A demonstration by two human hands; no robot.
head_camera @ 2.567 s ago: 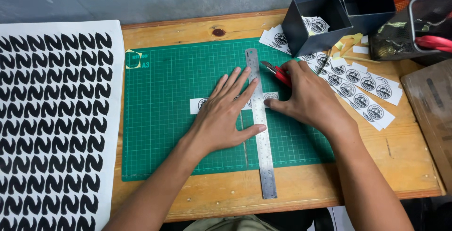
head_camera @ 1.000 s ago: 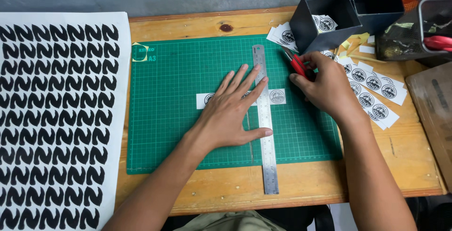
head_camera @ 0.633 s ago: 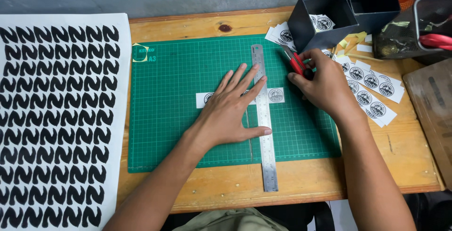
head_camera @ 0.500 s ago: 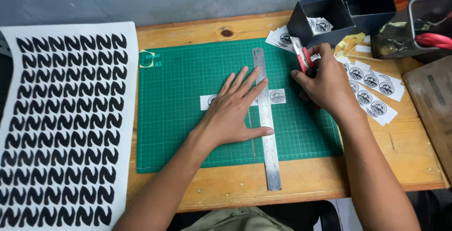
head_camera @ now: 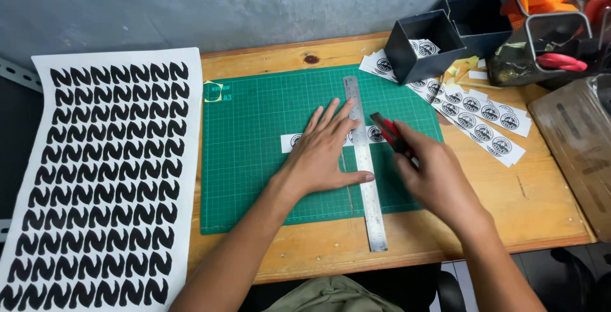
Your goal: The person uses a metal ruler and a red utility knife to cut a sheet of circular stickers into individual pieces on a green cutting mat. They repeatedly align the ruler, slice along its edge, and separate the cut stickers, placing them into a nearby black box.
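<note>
1. A green cutting mat [head_camera: 267, 159] lies on a wooden table [head_camera: 547, 204], and a steel ruler [head_camera: 365, 172] runs across it from the far edge to past the near edge, slightly tilted.
2. Left of the mat, a large white sheet of black shapes [head_camera: 102, 178] hangs partly over the table's left edge.
3. At the far right stand two dark open boxes [head_camera: 423, 48]; the nearer one holds a few round-printed stickers.
4. Strips of printed stickers [head_camera: 477, 118] lie fanned on the wood between the boxes and the mat's right edge (some tuck under the nearer box).
5. A wire basket [head_camera: 541, 38] with orange pieces and a red-handled tool sits at the far right corner; a brown board [head_camera: 576, 153] lies along the right edge.
6. A narrow white sticker strip [head_camera: 294, 141] lies across the mat, passing under the ruler and mostly covered by the left hand.
7. The left hand [head_camera: 324, 156] is spread flat, palm down, fingers pointing away, thumb pressed against the ruler's left edge, pinning the strip and ruler.
8. The right hand [head_camera: 433, 175] is closed around a red-and-black utility knife [head_camera: 389, 132], its tip at the ruler's right edge, right where the strip crosses.
9. Both forearms reach in from the near edge, the right one angled inward.
</note>
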